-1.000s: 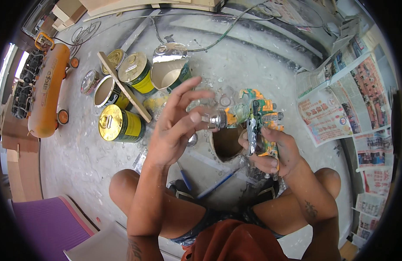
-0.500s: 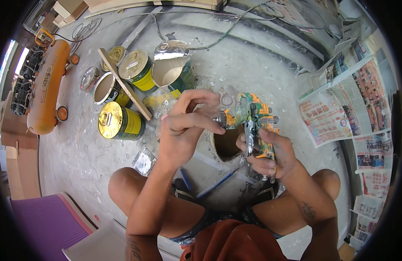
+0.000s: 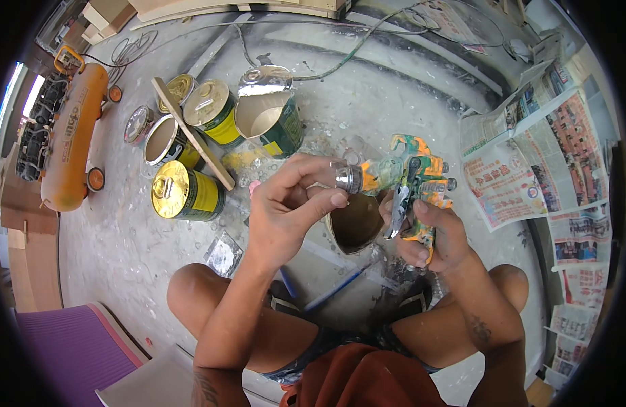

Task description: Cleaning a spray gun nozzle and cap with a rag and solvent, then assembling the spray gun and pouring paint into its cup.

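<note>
Head view: our right hand [image 3: 438, 234] is gripping a three-o'clock spray gun [image 3: 413, 179]—our half-curled left hand [image 3: 286, 203] probably adjusting its nozzle [image 3: 349, 179]; twisting needs steadiness.

rust-red top [image 3: 367, 383], dark shorts [image 3: 309, 353] (pale-flecked near the hem), dark footwear [image 3: 282, 300]; dark tattoos [image 3: 480, 330] on both arms [image 3: 221, 329]
</note>
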`<state>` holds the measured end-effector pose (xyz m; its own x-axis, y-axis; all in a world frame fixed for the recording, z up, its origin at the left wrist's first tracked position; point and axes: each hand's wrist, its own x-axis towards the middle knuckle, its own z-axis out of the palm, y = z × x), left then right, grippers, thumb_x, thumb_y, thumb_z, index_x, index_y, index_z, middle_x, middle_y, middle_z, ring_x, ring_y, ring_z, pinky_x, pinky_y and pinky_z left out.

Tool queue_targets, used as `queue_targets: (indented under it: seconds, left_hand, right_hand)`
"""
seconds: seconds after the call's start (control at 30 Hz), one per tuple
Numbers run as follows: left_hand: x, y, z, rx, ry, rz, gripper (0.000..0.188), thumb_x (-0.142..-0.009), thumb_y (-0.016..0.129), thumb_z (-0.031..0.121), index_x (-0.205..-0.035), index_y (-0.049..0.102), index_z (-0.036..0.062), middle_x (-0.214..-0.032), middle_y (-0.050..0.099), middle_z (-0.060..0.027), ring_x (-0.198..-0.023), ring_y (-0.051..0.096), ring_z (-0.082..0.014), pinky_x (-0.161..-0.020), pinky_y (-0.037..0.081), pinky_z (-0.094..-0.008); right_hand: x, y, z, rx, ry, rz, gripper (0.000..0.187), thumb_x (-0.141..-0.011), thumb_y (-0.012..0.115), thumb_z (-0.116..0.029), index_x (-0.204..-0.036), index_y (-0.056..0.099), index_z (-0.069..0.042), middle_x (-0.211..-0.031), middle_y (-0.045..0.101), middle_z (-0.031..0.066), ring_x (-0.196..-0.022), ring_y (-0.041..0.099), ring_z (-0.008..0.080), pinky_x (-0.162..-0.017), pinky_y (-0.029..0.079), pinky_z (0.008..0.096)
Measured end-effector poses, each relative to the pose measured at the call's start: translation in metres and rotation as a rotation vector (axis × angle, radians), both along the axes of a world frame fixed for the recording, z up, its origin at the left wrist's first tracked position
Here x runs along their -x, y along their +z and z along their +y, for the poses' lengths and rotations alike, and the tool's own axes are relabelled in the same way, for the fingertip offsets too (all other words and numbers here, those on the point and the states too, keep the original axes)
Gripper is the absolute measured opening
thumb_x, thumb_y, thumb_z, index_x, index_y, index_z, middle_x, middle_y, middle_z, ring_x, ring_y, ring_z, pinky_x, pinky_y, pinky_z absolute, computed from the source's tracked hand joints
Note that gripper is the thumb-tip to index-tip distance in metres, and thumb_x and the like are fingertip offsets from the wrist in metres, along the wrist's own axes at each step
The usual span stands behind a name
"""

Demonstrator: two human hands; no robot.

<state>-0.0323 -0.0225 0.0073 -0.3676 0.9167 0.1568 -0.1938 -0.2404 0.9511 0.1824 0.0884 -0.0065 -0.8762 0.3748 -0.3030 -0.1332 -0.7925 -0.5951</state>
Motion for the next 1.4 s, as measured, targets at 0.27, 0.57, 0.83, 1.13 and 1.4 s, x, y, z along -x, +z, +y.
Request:
queue_targets:
  seconds: [0.27,0.57,0.83,1.13,1.4]
  left_hand:
    - [0.002,0.002,-0.001,-0.063,0.049,0.344,0.035,-0.086,0.069,-0.004,-0.120,0.061,-0.0080,-0.111,0.060,-0.0119,-0.094,0.064,-0.0161,-0.085,0.052,-0.0273]
    - [-0.005,-0.008,0.000,-0.065,0.010,0.284,0.037,-0.085,0.070,-0.003,-0.121,0.061,-0.0033,-0.112,0.057,-0.0090,-0.101,0.060,-0.0154,-0.088,0.050,-0.0276]
    - [-0.017,-0.006,-0.004,-0.203,0.158,0.547,0.044,-0.074,0.082,0.002,-0.113,0.062,-0.0003,-0.105,0.063,-0.0122,-0.085,0.061,-0.0170,-0.072,0.050,-0.0286]
    - [-0.016,-0.001,-0.005,-0.262,0.171,0.523,0.041,-0.070,0.087,0.007,-0.102,0.063,0.0003,-0.106,0.067,-0.0166,-0.081,0.061,-0.0201,-0.068,0.049,-0.0296]
    - [-0.019,0.001,-0.007,-0.254,0.161,0.523,0.041,-0.070,0.086,0.007,-0.102,0.062,0.0001,-0.106,0.067,-0.0166,-0.083,0.061,-0.0200,-0.069,0.049,-0.0301]
  right_hand:
    - [0.006,-0.009,-0.005,0.348,0.125,0.191,0.048,-0.096,0.057,-0.038,-0.115,0.051,0.007,-0.095,0.059,0.0204,-0.039,0.045,0.0109,-0.037,0.040,0.0243]
    - [0.005,-0.017,-0.009,0.429,0.185,0.320,0.042,-0.098,0.055,-0.038,-0.111,0.052,0.002,-0.085,0.058,0.0158,-0.038,0.041,0.0075,-0.035,0.038,0.0247]
    - [0.006,-0.038,-0.020,0.556,0.287,0.465,0.040,-0.097,0.057,-0.046,-0.095,0.050,-0.007,-0.070,0.049,0.0037,-0.037,0.032,0.0056,-0.035,0.029,0.0239]
    - [0.003,-0.033,-0.025,0.397,0.292,0.479,0.055,-0.097,0.055,-0.049,-0.123,0.055,-0.001,-0.068,0.052,0.0064,-0.034,0.032,0.0053,-0.034,0.027,0.0234]
    - [0.003,-0.039,-0.024,0.449,0.342,0.531,0.055,-0.096,0.056,-0.050,-0.123,0.056,-0.001,-0.063,0.049,0.0041,-0.035,0.033,0.0036,-0.033,0.028,0.0217]
